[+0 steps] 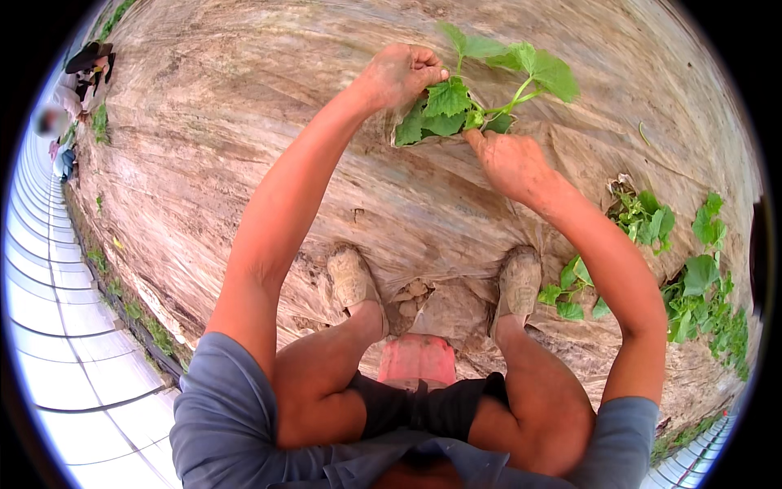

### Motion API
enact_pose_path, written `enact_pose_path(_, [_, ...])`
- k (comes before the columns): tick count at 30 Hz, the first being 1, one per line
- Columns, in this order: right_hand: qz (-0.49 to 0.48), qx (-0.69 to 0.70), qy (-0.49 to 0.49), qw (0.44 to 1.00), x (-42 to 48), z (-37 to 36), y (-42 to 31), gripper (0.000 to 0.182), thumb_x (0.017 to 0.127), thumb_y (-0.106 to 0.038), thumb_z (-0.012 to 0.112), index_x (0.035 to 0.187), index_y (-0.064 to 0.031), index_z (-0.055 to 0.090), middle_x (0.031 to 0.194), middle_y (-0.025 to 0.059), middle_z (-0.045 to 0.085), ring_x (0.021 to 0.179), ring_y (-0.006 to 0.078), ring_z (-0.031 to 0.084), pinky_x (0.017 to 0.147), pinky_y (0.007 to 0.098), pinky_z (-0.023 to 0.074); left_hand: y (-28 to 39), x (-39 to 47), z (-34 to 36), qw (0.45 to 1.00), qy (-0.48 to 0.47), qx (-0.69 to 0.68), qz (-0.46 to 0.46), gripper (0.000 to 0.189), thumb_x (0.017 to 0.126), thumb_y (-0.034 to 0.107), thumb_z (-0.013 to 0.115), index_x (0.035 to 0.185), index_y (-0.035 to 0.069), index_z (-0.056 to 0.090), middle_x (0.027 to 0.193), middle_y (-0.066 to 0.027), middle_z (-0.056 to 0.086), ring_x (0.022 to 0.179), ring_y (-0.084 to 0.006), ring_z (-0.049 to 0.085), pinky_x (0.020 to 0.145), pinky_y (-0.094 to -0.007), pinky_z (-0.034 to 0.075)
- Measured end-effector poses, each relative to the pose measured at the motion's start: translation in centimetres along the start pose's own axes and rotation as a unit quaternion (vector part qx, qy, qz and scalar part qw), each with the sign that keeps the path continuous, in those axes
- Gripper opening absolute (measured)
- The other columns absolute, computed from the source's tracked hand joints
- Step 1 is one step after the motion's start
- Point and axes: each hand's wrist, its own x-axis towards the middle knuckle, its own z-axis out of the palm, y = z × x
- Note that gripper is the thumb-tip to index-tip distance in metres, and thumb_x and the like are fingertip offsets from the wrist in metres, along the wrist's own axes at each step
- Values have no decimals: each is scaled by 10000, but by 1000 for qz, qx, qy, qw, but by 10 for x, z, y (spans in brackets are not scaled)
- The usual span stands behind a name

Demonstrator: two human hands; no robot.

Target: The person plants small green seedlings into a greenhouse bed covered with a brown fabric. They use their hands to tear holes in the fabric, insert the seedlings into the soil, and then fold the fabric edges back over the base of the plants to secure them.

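A young broad-leaved vine plant point(448, 99), cucumber- or melon-like, stands in a hole in soil-stained plastic mulch film point(342, 183). At the plant's left, my left hand point(403, 76) has its fingers curled beside the leaves; whether a leaf or film is pinched there is hidden. My right hand point(512, 162) reaches in from the near side with its fingers bent. Its index finger and thumb are at a small pale-green shoot point(474, 118) near the plant's base, by the hole's edge. Two longer leaf stems lean away to the right, above this hand.
More vine plants point(657, 223) grow at the right. A red plastic seat or tub point(417, 359) sits between my legs, behind my soiled shoes point(353, 278). Loose clods point(412, 296) show through torn film. Another person point(67, 101) is at far left, near the greenhouse wall point(55, 293).
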Motion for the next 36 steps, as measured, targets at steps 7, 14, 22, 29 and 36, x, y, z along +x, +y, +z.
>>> enact_pose_path(7, [12, -25, 63, 998, -6, 11, -9, 568, 862, -36, 572, 1427, -54, 515, 823, 124, 684, 699, 285, 712, 534, 424, 553, -1, -2, -7, 995, 28, -72, -55, 176, 978, 236, 709, 937, 65, 715, 766, 58, 644, 658, -40, 543, 593, -236, 445])
enact_pose_path(14, [75, -36, 1, 997, -8, 23, 12, 404, 852, -89, 601, 1255, -87, 589, 865, 155, 697, 729, 340, 721, 572, 462, 563, -4, -5, -9, 997, 39, -54, -42, 180, 981, 263, 699, 936, 90, 722, 773, 61, 647, 666, -52, 552, 599, -242, 452])
enact_pose_path(22, [66, -92, 54, 992, -14, 23, 30, 303, 887, -78, 561, 1181, -96, 626, 742, 141, 687, 678, 328, 717, 537, 455, 551, -12, -9, -15, 993, 41, -66, -87, 192, 989, 289, 694, 969, 99, 720, 860, 54, 679, 740, -59, 577, 649, -242, 468])
enact_pose_path(29, [57, -123, 69, 988, -7, 21, 33, 98, 823, -61, 621, 861, -77, 710, 688, 132, 687, 632, 310, 717, 511, 408, 547, -5, -28, 14, 925, 24, -376, -55, 322, 1029, 318, 635, 1244, 82, 593, 1049, -46, 716, 924, -152, 675, 783, -284, 570])
enact_pose_path(36, [75, -96, 96, 988, -7, 26, 41, 107, 811, -60, 624, 753, -81, 710, 713, 138, 699, 656, 310, 722, 557, 420, 557, -12, -85, 69, 987, 17, 32, 158, 287, 963, 65, 565, 1242, 43, 630, 1103, -137, 724, 921, -244, 724, 847, -368, 588])
